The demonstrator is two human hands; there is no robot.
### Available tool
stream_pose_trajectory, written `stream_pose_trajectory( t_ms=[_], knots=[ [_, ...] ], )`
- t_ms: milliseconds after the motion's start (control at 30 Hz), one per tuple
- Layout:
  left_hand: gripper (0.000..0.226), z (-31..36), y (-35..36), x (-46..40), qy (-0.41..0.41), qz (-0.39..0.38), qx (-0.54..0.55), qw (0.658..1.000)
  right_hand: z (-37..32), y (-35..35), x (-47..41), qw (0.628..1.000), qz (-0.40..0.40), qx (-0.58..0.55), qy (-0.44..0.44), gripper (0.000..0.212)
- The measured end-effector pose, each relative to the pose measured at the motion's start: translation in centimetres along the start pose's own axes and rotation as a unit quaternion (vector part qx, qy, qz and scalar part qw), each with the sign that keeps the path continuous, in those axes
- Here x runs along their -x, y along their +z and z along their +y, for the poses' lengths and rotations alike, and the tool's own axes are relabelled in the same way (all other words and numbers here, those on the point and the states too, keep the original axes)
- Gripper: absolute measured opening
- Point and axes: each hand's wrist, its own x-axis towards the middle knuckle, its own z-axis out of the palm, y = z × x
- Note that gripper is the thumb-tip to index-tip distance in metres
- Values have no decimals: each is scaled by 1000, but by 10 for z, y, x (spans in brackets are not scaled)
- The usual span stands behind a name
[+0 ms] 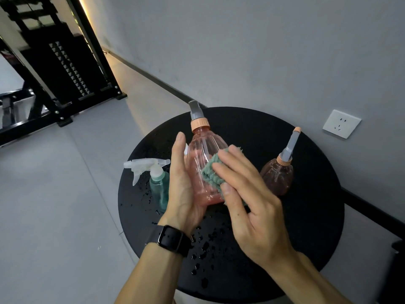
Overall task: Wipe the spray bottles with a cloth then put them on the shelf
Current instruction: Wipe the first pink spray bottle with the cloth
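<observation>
Wet black worktop [306, 216] below; our left hand [182, 185] cups the light, slippery pink bottle [203, 163], right hand [252, 198] flat, pressing the soft cloth [210, 172].

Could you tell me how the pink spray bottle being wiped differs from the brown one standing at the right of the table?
The pink bottle is held in the left hand while the right hand presses a green cloth on it; the brown bottle stands untouched on the black table. The pink one looks paler and more see-through; the brown one is darker. Both have grey spray heads and orange collars.
</observation>
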Motion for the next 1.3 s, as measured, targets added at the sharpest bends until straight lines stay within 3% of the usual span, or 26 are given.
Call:
stream_pose_trajectory(
  t_ms=[233,567,700,833,1067,1300],
  knots=[
    [74,-2,-2,-2,-17,22,-25,999,0,-1,-4,999,4,25,-33,33],
    [58,-11,11,8,-59,-26,-100,993,9,-13,-23,999,31,19,39,33],
    [53,-13,14,8,-50,-30,-77,995,10,-14,-23,998,25,9,61,34],
    [63,-6,14,8,-33,-6,-36,999,9,-10,-17,997,26,-9,74,36],
    [78,4,11,5,-14,-5,18,1000,2,2,-3,998,35,-7,43,36],
    [59,2,12,8,-21,-20,-56,998,0,-3,-8,999,30,23,6,34]
  ],
)
